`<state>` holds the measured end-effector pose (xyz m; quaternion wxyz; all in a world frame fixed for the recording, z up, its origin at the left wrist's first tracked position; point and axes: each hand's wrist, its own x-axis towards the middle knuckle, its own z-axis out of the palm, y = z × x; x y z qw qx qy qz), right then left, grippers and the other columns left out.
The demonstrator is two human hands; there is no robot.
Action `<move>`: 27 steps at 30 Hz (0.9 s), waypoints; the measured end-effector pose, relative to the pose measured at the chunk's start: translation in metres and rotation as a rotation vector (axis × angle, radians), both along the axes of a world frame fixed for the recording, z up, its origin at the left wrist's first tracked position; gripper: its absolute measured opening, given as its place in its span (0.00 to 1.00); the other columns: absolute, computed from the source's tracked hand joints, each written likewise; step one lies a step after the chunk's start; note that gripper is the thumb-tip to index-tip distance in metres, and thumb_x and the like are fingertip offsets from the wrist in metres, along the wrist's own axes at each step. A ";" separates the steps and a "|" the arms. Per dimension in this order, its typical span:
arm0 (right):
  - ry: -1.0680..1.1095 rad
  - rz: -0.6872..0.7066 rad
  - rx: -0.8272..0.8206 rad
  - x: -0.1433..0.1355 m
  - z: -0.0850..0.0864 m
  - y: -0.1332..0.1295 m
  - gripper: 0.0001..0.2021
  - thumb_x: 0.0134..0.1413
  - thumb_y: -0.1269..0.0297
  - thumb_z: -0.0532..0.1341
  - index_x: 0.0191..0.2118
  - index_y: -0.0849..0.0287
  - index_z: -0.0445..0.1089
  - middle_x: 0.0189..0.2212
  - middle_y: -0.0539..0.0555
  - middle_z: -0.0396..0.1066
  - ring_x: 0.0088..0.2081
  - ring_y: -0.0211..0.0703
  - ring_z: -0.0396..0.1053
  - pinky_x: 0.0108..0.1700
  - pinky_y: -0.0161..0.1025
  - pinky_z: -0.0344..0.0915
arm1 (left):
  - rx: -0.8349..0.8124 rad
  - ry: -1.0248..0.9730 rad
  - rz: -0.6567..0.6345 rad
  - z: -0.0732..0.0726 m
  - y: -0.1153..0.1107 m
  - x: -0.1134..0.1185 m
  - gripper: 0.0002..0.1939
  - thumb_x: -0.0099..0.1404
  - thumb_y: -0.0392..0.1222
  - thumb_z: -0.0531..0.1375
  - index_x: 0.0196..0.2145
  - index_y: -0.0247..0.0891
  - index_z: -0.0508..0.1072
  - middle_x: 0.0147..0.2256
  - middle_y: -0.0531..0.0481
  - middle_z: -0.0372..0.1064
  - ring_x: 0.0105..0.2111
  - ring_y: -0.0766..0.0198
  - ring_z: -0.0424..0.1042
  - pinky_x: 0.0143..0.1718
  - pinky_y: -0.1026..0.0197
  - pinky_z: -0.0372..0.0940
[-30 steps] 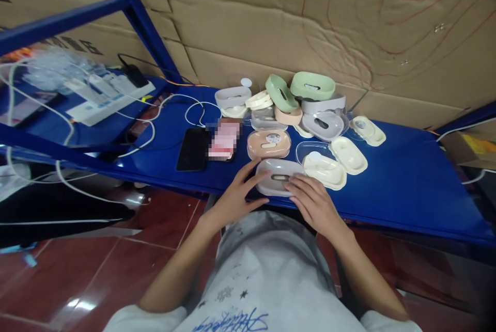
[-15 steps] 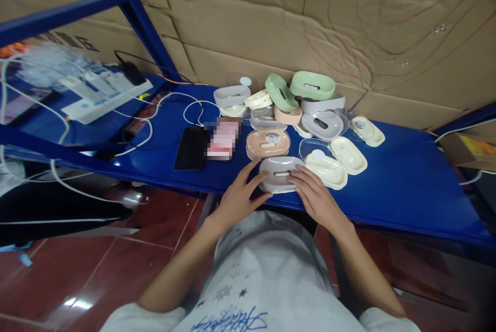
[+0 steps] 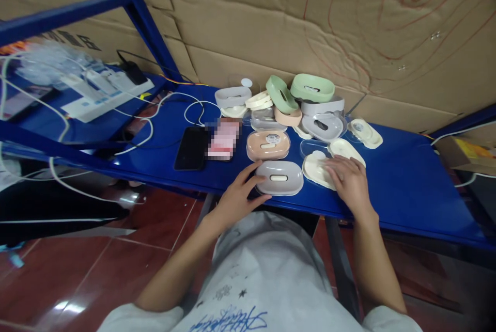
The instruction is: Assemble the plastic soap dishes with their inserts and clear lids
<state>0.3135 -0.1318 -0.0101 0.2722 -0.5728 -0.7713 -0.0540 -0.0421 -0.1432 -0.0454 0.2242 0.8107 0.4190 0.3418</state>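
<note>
A grey oval soap dish (image 3: 291, 171) with a slot in its middle lies at the table's front edge. Its shiny top looks like a clear cover. My left hand (image 3: 243, 192) grips its left end, thumb at the near edge and fingers at the far side. To the right, my right hand (image 3: 351, 185) hovers over or touches a cream dish part (image 3: 315, 168), fingers bent downward and a little apart; their tips partly hide it. Another cream oval part (image 3: 343, 147) lies just behind that hand. Behind the grey dish sits a peach soap dish (image 3: 258, 147) under a clear cover.
At the back are stacked green dishes (image 3: 323, 84), grey dishes and clear lids. A black phone (image 3: 189, 148) and a pink-screened phone (image 3: 222, 141) lie left. White cables run to a power strip (image 3: 87, 107). Cardboard (image 3: 248, 22) stands behind the blue table (image 3: 418, 187).
My right hand has left the grey soap dish and moved right to the cream part. My left hand stays on the grey dish, whose right half is now uncovered.
</note>
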 end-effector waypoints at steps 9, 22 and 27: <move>0.719 0.002 -0.214 -0.065 0.013 -0.001 0.22 0.78 0.46 0.48 0.60 0.52 0.70 0.32 0.51 0.71 0.24 0.41 0.65 0.28 0.40 0.66 | -0.090 -0.096 -0.001 0.000 0.002 -0.003 0.41 0.72 0.46 0.69 0.74 0.50 0.55 0.72 0.40 0.61 0.72 0.49 0.63 0.72 0.41 0.63; 0.567 0.079 -0.099 -0.114 -0.014 0.009 0.17 0.77 0.54 0.52 0.53 0.54 0.76 0.56 0.62 0.75 0.61 0.52 0.72 0.64 0.53 0.70 | -0.031 0.048 -0.045 -0.001 0.002 -0.004 0.31 0.77 0.47 0.62 0.74 0.55 0.60 0.76 0.44 0.50 0.74 0.47 0.58 0.72 0.41 0.64; 0.456 0.000 -0.183 -0.122 -0.006 0.022 0.20 0.77 0.52 0.49 0.52 0.55 0.77 0.49 0.61 0.80 0.51 0.56 0.77 0.56 0.54 0.73 | -0.034 0.105 -0.098 0.001 0.001 -0.004 0.42 0.69 0.57 0.70 0.74 0.54 0.61 0.78 0.42 0.44 0.75 0.40 0.55 0.72 0.38 0.62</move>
